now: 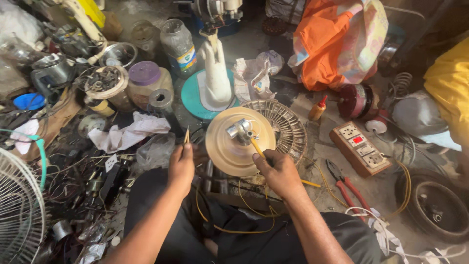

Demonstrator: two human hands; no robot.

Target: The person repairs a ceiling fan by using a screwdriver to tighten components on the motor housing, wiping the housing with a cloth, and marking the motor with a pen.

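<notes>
A round tan fan motor cover (229, 146) with a silver metal hub (240, 130) at its middle sits in front of me, leaning over a wire fan grille (290, 129). My right hand (277, 171) pinches a yellow wire (256, 145) that runs up to the hub. More yellow wire (244, 229) loops down over my lap. My left hand (181, 166) is closed around a thin pale stick (186, 135), just left of the cover's rim.
Red-handled pliers (348, 188) and a brown socket board (360, 148) lie on the right. A white fan stand on a teal base (192, 98), jars (145, 80), a white rag (129, 132) and scrap parts crowd the back and left. A white fan guard (19, 210) stands at the left edge.
</notes>
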